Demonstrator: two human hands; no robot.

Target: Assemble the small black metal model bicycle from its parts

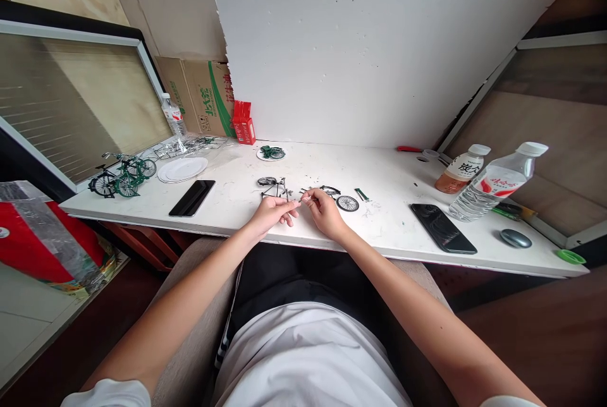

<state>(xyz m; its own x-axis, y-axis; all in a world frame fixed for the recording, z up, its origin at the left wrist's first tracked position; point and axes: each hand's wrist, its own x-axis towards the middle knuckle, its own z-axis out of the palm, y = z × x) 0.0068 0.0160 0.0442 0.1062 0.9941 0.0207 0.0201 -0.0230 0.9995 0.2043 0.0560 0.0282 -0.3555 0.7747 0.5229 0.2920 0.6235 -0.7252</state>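
Observation:
Close together near the table's front edge, my left hand (271, 212) and my right hand (325, 213) both pinch with thumb and fingertips. A tiny dark part shows between them, too small to name. Just behind my left hand lies a partly built black model bicycle (274, 187) with a wheel at its left end. Beyond my right fingers are a loose spoked wheel (348, 203) and a black curved part (331, 190), partly hidden by the hand. A small green frame piece (361, 194) rests to the right. Scattered black bits lie behind the fingertips.
Assembled model bicycles (124, 174) stand at the left, by white plates (183, 169) and a phone (192, 198). A small plate holds green parts (272, 152) at the back. To the right are another phone (442, 227), bottles (497, 181) and a mouse (516, 238).

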